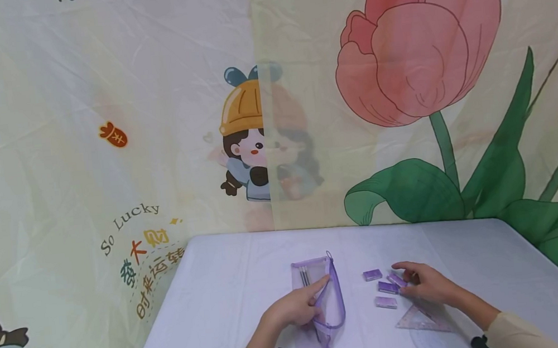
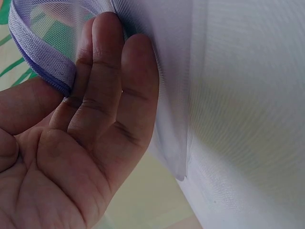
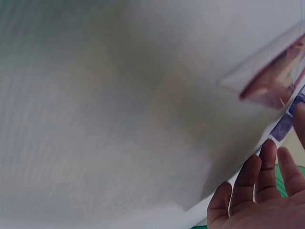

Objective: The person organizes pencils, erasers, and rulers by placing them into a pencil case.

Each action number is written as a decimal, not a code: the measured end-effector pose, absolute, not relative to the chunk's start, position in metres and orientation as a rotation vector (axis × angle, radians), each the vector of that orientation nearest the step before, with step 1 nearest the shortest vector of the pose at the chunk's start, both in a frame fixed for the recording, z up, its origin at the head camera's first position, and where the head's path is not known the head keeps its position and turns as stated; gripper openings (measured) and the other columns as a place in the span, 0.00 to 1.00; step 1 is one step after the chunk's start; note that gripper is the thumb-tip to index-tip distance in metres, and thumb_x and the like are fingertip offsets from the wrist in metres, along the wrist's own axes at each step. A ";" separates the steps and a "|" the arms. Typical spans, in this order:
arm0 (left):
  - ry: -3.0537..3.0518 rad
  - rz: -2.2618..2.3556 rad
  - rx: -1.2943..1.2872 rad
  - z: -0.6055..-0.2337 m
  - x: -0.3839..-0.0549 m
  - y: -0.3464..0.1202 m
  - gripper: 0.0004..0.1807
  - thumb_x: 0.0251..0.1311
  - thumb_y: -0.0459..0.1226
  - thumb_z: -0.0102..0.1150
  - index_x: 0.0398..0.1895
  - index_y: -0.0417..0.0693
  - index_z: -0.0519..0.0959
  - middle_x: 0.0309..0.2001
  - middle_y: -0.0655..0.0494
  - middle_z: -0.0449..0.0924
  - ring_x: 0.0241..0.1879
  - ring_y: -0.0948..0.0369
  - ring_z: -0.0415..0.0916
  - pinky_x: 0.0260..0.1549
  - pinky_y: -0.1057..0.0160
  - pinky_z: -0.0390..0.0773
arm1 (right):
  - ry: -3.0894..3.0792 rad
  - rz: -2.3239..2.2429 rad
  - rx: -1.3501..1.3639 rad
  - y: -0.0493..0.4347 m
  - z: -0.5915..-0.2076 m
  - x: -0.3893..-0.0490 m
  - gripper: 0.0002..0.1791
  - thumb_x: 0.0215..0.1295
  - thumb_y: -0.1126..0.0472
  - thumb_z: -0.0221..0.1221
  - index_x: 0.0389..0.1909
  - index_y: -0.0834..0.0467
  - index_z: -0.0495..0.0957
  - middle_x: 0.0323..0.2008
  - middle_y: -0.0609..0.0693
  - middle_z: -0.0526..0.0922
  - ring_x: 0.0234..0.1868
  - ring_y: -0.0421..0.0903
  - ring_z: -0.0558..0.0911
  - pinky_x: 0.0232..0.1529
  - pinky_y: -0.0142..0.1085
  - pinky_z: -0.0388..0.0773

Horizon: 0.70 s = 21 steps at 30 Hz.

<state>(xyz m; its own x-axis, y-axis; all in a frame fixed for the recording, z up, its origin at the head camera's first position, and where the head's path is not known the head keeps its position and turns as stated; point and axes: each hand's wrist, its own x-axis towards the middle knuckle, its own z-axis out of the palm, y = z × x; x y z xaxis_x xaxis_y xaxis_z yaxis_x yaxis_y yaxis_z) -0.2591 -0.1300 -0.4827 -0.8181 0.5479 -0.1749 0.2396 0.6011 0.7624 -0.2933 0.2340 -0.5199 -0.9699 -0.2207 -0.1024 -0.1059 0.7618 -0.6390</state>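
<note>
1. From my remote seat, the left hand (image 1: 294, 307) holds the mouth of a soft, purple, see-through mesh pouch (image 1: 308, 347), fingers against the netting.
2. The pouch lies mid-table on the white cloth (image 1: 212, 315). I judge it light, limp and easily creased; I would take hold along the stiffer zip edge. It looks long and gauzy, its looped mouth bound in deeper violet, with slim grey rods (image 1: 304, 275) showing through the mesh.
3. Four small, rectangular, purple blocks (image 1: 372, 275) lie right of the pouch. I judge them light, firm and fairly smooth, best pinched across the long sides. The nearest to me is paler; one sits tilted.
4. Just beside them lies a clear plastic triangular set square (image 1: 407, 321), probably stiff and slippery.
5. The right hand (image 1: 430, 284) touches the tilted block, fingers spread; I cannot tell whether it is pinched.
</note>
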 end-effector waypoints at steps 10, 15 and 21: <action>2.426 1.078 0.619 -0.482 -0.259 -0.130 0.46 0.58 0.28 0.62 0.77 0.66 0.57 0.14 0.63 0.62 0.13 0.66 0.63 0.14 0.71 0.67 | 2.836 -0.952 -0.192 0.227 -0.522 -0.294 0.28 0.55 0.64 0.69 0.59 0.58 0.77 0.36 0.48 0.77 0.37 0.45 0.72 0.33 0.32 0.72; 2.428 1.095 0.611 -0.479 -0.258 -0.131 0.46 0.57 0.27 0.63 0.77 0.65 0.58 0.15 0.61 0.63 0.14 0.65 0.65 0.14 0.70 0.68 | 2.845 -0.958 -0.202 0.224 -0.521 -0.293 0.23 0.56 0.67 0.66 0.55 0.57 0.79 0.35 0.48 0.77 0.36 0.45 0.72 0.32 0.30 0.72; 2.422 1.099 0.586 -0.478 -0.257 -0.130 0.46 0.57 0.28 0.63 0.76 0.66 0.58 0.15 0.61 0.62 0.14 0.64 0.65 0.15 0.69 0.69 | 2.837 -0.992 -0.176 0.220 -0.516 -0.288 0.20 0.57 0.68 0.63 0.53 0.60 0.81 0.33 0.48 0.77 0.35 0.45 0.71 0.31 0.31 0.70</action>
